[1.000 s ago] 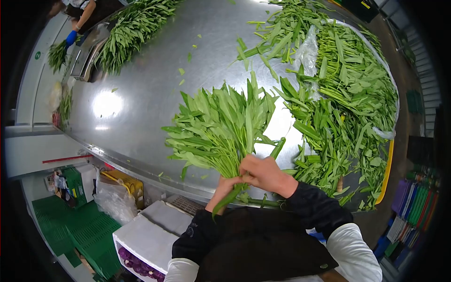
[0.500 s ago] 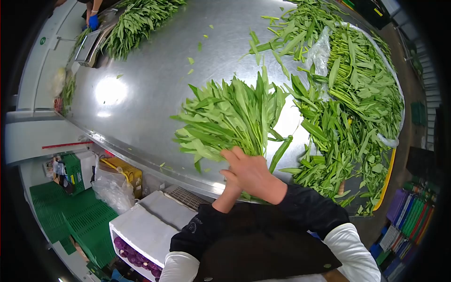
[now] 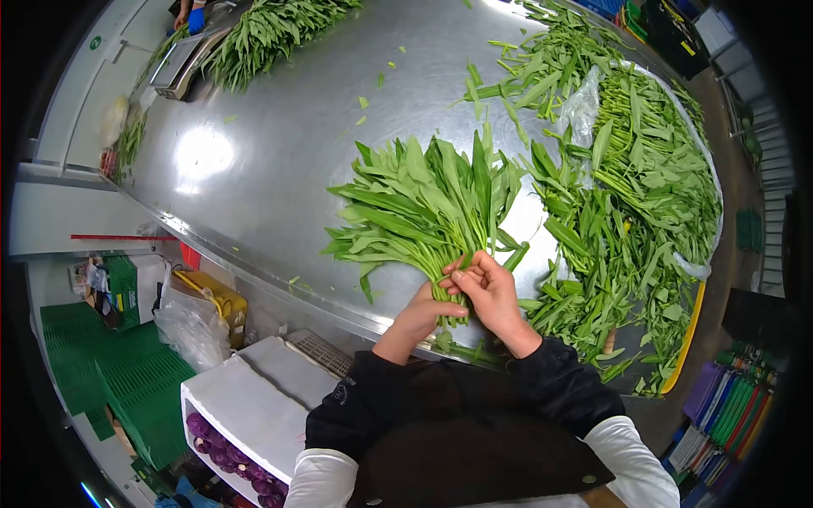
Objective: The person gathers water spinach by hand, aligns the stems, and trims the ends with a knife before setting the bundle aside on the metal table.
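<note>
A leafy bunch of water spinach (image 3: 423,199) is held over the near edge of the metal table, its leaves fanned away from me and its stems toward my body. My left hand (image 3: 418,317) is closed around the stems from the left, thumb across them near the cut ends. My right hand (image 3: 491,296) is on the right side of the bunch, thumb and fingers pinched at the stems just above my left hand. Whether a thin tie is also between those fingers cannot be made out.
A large pile of loose water spinach (image 3: 644,161) with a clear plastic bag (image 3: 583,106) lies on the right. Far left, another person's blue-gloved hand (image 3: 196,20) is by a scale (image 3: 176,68) and stacked greens (image 3: 267,38). A white box (image 3: 254,398) and green crates (image 3: 140,381) stand below left.
My right hand has moved from lying across the left hand to the right side of the stems, fingers now pinched there. The left hand and the stems have come into view.
</note>
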`<state>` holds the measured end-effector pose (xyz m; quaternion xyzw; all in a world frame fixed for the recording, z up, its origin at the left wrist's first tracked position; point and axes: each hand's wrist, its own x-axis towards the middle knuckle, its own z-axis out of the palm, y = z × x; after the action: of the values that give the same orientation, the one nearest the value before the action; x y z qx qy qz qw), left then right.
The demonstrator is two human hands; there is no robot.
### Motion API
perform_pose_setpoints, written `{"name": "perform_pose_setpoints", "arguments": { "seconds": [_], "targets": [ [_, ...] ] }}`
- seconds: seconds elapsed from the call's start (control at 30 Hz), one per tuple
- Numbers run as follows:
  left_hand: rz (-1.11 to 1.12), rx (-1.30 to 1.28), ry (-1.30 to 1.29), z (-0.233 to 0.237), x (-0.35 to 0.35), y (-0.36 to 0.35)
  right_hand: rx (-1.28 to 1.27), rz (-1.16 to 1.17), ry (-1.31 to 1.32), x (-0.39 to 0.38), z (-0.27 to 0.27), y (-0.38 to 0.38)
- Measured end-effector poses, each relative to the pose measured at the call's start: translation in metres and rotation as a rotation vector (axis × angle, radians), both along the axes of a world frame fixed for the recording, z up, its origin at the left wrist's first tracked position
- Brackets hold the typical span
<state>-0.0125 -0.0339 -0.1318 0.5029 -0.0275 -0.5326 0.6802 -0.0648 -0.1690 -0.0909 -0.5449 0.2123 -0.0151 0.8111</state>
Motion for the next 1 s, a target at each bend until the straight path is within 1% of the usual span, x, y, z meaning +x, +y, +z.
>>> {"name": "perform_pose_setpoints", "arguments": {
  "seconds": [0.07, 0.1, 0.13, 0.17, 0.2, 0.23, 0.3, 0.33, 0.37, 0.4, 0.47, 0.5, 0.57, 0.6, 0.63, 0.67, 0.7, 0.73, 0.77, 0.8, 0.87, 0.9, 0.93, 1.0],
  "targets": [
    [0.203, -0.227, 0.289, -0.011, -0.001, 0.009, 0.009, -0.016, -0.039, 0.001, 0.001, -0.002],
    [0.259, -0.325, 0.488, -0.016, 0.004, 0.005, -0.007, -0.021, -0.056, 0.001, 0.005, 0.000],
    [0.257, -0.325, 0.488, -0.018, 0.003, 0.004, -0.008, -0.023, -0.056, -0.001, 0.005, -0.001],
    [0.294, -0.222, 0.524, -0.020, 0.003, 0.003, -0.234, 0.051, -0.105, -0.004, 0.005, -0.001],
    [0.331, -0.121, 0.558, -0.006, 0.006, -0.003, -0.463, 0.126, -0.154, -0.007, 0.005, -0.002],
    [0.341, -0.020, 0.465, 0.007, 0.005, -0.012, -0.471, 0.123, -0.156, -0.010, 0.005, -0.001],
    [0.310, -0.056, 0.520, 0.001, 0.004, -0.019, -0.796, 0.388, -0.494, -0.018, 0.008, -0.002],
    [0.285, -0.076, 0.571, 0.003, 0.005, -0.021, -0.722, 0.415, -0.562, -0.023, 0.009, 0.006],
    [0.155, -0.075, 0.492, 0.009, 0.006, -0.013, -0.641, 0.438, -0.627, -0.027, 0.009, 0.017],
    [0.136, -0.080, 0.496, 0.012, 0.006, -0.017, -0.674, 0.521, -0.686, -0.031, 0.021, 0.020],
    [0.244, 0.111, 0.471, 0.014, 0.004, -0.022, -0.488, 0.600, -0.643, -0.042, 0.033, 0.032],
    [0.212, 0.073, 0.458, 0.010, 0.005, -0.020, -0.493, 0.593, -0.639, -0.045, 0.034, 0.029],
    [0.231, 0.077, 0.477, 0.005, 0.004, -0.018, -0.491, 0.345, -0.418, -0.052, 0.034, 0.018],
    [0.257, 0.082, 0.498, 0.005, 0.002, -0.016, -0.278, 0.095, -0.174, -0.057, 0.029, 0.009],
    [0.328, -0.051, 0.635, -0.012, 0.000, -0.013, -0.086, -0.264, -0.064, -0.049, 0.020, -0.003],
    [0.326, -0.047, 0.637, -0.023, -0.005, -0.006, 0.225, -0.648, -0.132, -0.045, 0.018, -0.017],
    [0.247, -0.006, 0.486, -0.014, -0.007, -0.006, 0.337, -0.775, -0.068, -0.041, 0.018, -0.041],
    [0.164, 0.032, 0.335, -0.010, -0.007, -0.006, 0.289, -0.715, -0.003, -0.044, 0.018, -0.052],
    [0.221, -0.058, 0.432, -0.020, -0.009, -0.001, 0.140, -0.505, 0.154, -0.048, 0.010, -0.060],
    [0.216, -0.058, 0.435, -0.018, -0.008, -0.003, -0.007, -0.289, 0.308, -0.050, 0.006, -0.065],
    [0.160, 0.010, 0.254, -0.008, -0.008, -0.005, -0.250, 0.061, 0.396, -0.044, 0.003, -0.052],
    [0.157, 0.014, 0.255, -0.006, -0.007, -0.007, -0.362, 0.047, 0.282, -0.040, -0.005, -0.041],
    [0.140, 0.034, 0.225, -0.004, -0.004, -0.009, -0.342, 0.075, 0.231, -0.040, -0.007, -0.037],
    [0.124, 0.055, 0.191, -0.001, -0.002, -0.012, -0.176, 0.024, 0.230, -0.036, -0.005, -0.028]
  ]
}}
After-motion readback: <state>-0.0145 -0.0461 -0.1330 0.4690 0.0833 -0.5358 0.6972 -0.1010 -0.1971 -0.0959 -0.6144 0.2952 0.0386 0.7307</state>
